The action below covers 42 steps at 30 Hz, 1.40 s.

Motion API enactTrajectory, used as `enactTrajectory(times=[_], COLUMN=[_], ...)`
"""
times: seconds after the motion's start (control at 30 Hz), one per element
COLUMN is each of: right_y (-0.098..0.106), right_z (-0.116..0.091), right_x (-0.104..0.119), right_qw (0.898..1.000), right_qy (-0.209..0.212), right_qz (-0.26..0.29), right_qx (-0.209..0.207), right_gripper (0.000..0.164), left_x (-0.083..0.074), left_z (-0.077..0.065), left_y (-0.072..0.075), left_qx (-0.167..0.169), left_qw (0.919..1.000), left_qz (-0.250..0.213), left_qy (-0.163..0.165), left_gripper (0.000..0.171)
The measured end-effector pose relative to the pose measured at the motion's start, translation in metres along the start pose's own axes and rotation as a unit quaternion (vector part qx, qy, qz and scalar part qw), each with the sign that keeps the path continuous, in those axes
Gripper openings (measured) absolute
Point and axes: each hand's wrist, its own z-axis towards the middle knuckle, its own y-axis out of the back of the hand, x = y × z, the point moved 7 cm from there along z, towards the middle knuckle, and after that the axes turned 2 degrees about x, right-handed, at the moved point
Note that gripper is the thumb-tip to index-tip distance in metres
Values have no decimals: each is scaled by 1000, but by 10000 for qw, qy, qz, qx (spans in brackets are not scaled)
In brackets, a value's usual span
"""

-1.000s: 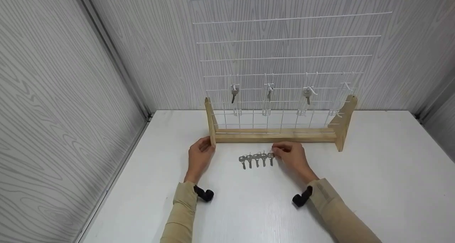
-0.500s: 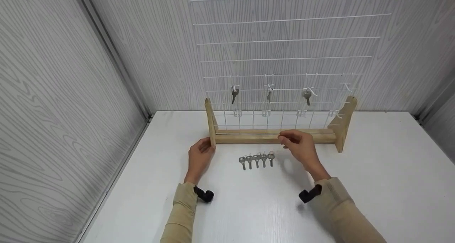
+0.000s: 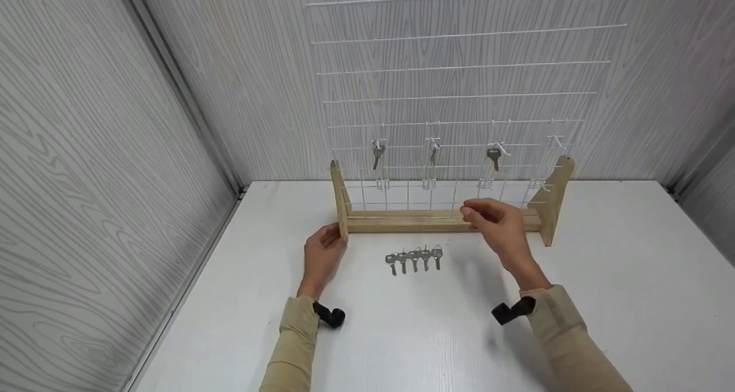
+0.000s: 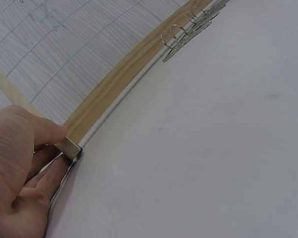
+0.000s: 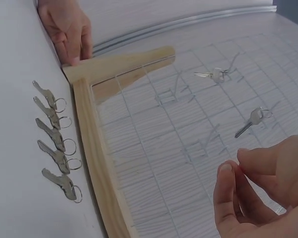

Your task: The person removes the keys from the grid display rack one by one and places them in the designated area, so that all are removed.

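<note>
My left hand [image 3: 323,257] grips the lower front corner of the left wooden side panel [image 3: 339,194] of a white wire grid rack. The left wrist view shows the thumb on one face and the fingers [image 4: 52,178] on the other. My right hand [image 3: 499,234] hovers before the grid, right of centre; its fingertips are bent close together, with nothing visible between them in the right wrist view. On the table before the rack lie several metal keys [image 3: 414,257] in a row, each with a small ring. Three more keys [image 3: 494,156] hang from hooks on the grid.
A hook [image 3: 557,141] at the right end of the upper row bears no key. Lower hooks [image 3: 486,183] sit in a second row. The wooden base bar [image 3: 413,225] runs between the side panels. Grey wood-grain walls [image 3: 275,82] stand behind and at the sides.
My right hand has left the rightmost table key and risen up and to the right before the grid. The row of keys stays in place. My left hand keeps its grip.
</note>
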Motion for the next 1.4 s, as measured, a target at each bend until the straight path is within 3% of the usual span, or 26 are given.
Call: enactTrajectory(times=[0.37,0.8,1.23,1.4], right_y=[29,55,60,61], right_z=[11,35,55,62], right_x=[25,50,64,66], right_qw=[9980,9860,9773,9736], right_qy=[475,1033,676,857], right_qz=[45,-558,-1547,-1599], right_qx=[-414,-1182,-1280,-1383], right_gripper=[33,23,27,24], left_x=[-3,-4,-4,-5], left_z=[1,-3,-2,-2], left_y=[2,4,3,1], left_qx=[-30,-55,-25,-21], left_qw=[10000,10000,9999,9999], left_qz=[27,24,-63,-86], left_qy=[12,-75,-119,-48], left_gripper=[36,35,35,35])
